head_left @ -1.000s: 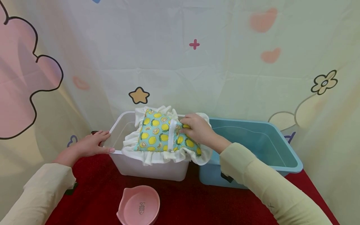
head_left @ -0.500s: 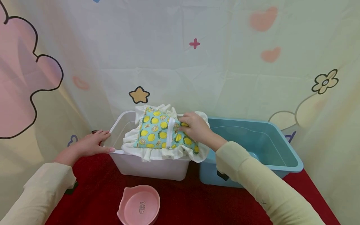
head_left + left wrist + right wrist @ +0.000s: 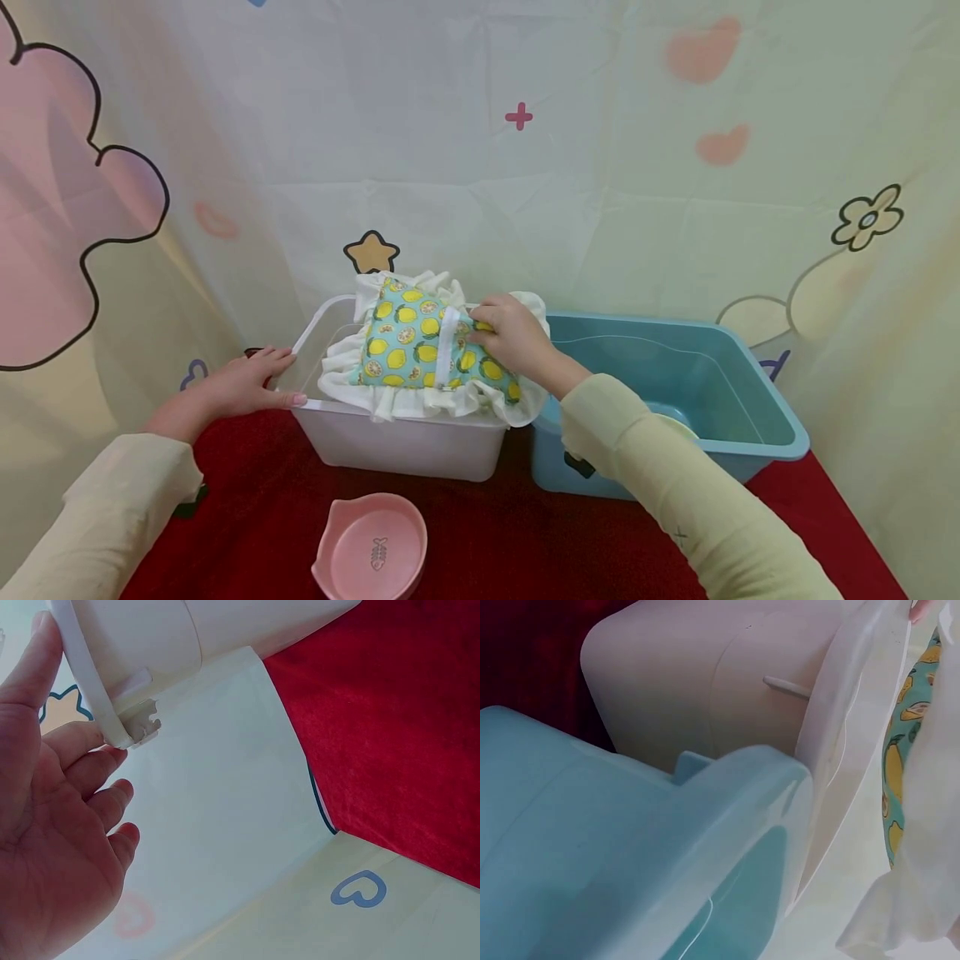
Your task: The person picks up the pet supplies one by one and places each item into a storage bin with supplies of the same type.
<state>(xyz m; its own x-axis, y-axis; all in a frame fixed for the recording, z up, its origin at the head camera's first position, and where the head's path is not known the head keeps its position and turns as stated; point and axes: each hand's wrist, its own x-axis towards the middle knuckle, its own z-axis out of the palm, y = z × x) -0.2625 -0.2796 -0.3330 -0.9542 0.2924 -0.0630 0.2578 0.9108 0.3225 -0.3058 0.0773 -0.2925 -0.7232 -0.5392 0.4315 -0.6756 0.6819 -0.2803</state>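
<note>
A small lemon-print cushion (image 3: 405,333) with white ruffled edges and a white band lies tilted over the white plastic bin (image 3: 405,446). My right hand (image 3: 513,333) grips its right part, fingers bunching the fabric near the band. In the right wrist view the cushion's ruffle (image 3: 922,847) hangs beside the white bin's rim, and most of that hand is out of frame. My left hand (image 3: 243,385) holds the bin's front left corner; in the left wrist view, thumb and fingers lie on either side of the rim (image 3: 88,675).
A blue plastic bin (image 3: 667,358) stands right of the white one, their rims close together. It has a pale round thing (image 3: 675,423) inside, partly behind the right sleeve. In front sits a pink cat-eared bowl (image 3: 375,546) on the red cloth (image 3: 525,550). A printed curtain (image 3: 585,167) hangs behind.
My right hand has moved slightly left and up with the cushion, now more over the white bin. More of the pale round thing in the blue bin shows. My left hand stays put.
</note>
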